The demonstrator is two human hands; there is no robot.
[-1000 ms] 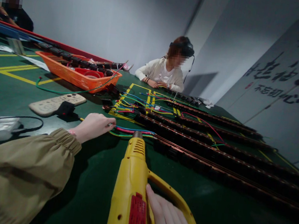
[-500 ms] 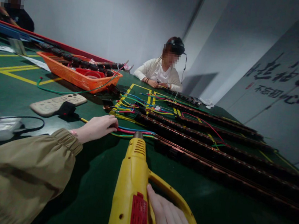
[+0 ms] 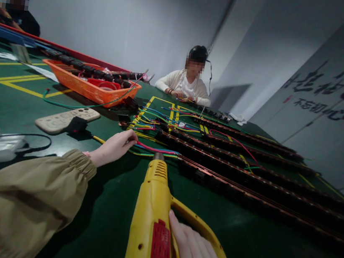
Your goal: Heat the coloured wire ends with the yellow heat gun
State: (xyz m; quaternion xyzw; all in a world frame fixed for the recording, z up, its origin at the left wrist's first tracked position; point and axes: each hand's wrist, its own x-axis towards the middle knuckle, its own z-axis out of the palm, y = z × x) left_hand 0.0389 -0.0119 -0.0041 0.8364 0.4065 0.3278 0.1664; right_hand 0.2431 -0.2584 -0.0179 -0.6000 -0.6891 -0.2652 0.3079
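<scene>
My left hand (image 3: 119, 146) pinches a red wire (image 3: 156, 149) in the head view, lifting it slightly above the green table. A yellow-green wire (image 3: 146, 155) runs beneath it, below my fingers. These wires come from the end of the nearest long dark strip with copper-coloured rails (image 3: 234, 188). My right hand (image 3: 198, 251) is wrapped round the handle of a yellow heat gun (image 3: 150, 210). Its metal nozzle (image 3: 158, 156) points away from me and sits right by the wires. I cannot tell whether it touches them.
Several more dark strips lie side by side to the right, with loose coloured wires (image 3: 148, 119). An orange basket (image 3: 85, 88) holds black parts. A beige power strip (image 3: 65, 120) with a black plug (image 3: 77, 127) lies left. A co-worker (image 3: 186, 84) sits across the table.
My left hand has risen slightly and moved a little right, lifting the red wire away from the yellow-green one. The heat gun stays almost where it was.
</scene>
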